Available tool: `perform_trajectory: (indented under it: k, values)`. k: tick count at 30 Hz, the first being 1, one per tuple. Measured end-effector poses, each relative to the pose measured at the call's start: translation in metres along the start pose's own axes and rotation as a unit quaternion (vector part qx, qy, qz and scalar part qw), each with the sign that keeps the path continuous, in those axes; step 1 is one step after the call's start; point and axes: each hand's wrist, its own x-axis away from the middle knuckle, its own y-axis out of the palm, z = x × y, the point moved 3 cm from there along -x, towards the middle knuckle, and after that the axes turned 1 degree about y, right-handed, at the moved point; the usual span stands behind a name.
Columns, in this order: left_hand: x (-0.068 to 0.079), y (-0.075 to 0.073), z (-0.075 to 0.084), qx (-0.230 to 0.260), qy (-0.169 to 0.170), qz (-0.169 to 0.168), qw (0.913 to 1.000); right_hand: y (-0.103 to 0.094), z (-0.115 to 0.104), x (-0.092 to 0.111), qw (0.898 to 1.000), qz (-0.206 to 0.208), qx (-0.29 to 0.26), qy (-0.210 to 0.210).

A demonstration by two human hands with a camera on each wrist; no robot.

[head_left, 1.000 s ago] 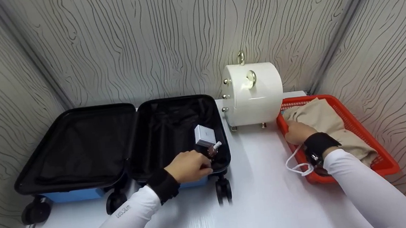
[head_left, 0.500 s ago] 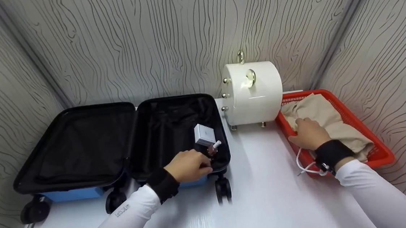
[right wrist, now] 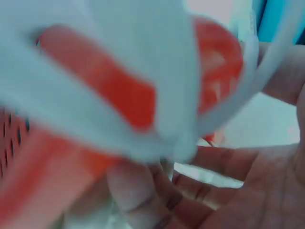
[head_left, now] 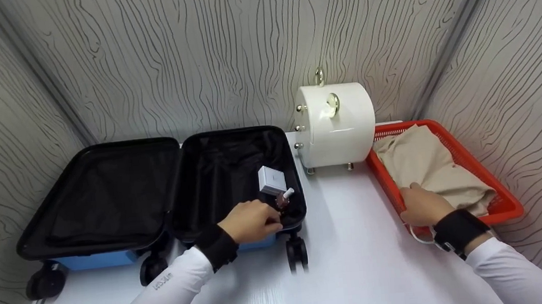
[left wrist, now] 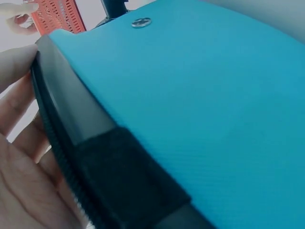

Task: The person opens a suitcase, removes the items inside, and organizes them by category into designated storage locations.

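An opened black-lined suitcase (head_left: 227, 175) with a blue shell (left wrist: 205, 105) lies on the white table. My left hand (head_left: 251, 222) grips its near rim, fingers curled over the edge. Just beyond that hand, a small white box (head_left: 272, 180) and a small brown bottle with a white cap (head_left: 283, 199) lie in the suitcase. My right hand (head_left: 426, 205) is at the left side of a red basket (head_left: 475, 169), beside a beige cloth (head_left: 421, 154). A white cord (right wrist: 176, 114) hangs blurred across the right wrist view; whether these fingers pinch it is unclear.
Behind, between suitcase and basket, stands a white drum-shaped cabinet (head_left: 342, 132) with metal knobs and rings. Black wheels (head_left: 297, 253) stick out at the suitcase's near side. Patterned walls (head_left: 196, 56) enclose the table at the back and sides.
My right hand has moved nearer and to the right along the basket's left side. The white cord shows less outside the basket, and the beige cloth looks flatter. My left hand has stayed put.
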Motion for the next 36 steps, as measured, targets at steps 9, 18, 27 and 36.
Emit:
perform_trajectory:
  k: [9, 18, 27, 36]
  values:
    - [0.001, 0.000, -0.003, 0.002, -0.002, 0.002, 1.0000, -0.006, -0.002, -0.016, 1.000, -0.009, -0.024, -0.015]
    - [0.001, 0.000, -0.002, -0.002, -0.003, 0.005, 1.0000, 0.001, 0.018, -0.067, 0.999, -0.015, -0.050, -0.004]
    - [0.002, 0.001, 0.000, 0.000, -0.005, 0.009, 0.9999, -0.025, -0.006, -0.090, 0.996, -0.038, -0.069, 0.044]
    - [0.002, 0.001, -0.001, -0.007, -0.006, 0.013, 0.9999, -0.029, -0.006, -0.109, 0.994, -0.027, -0.089, 0.063]
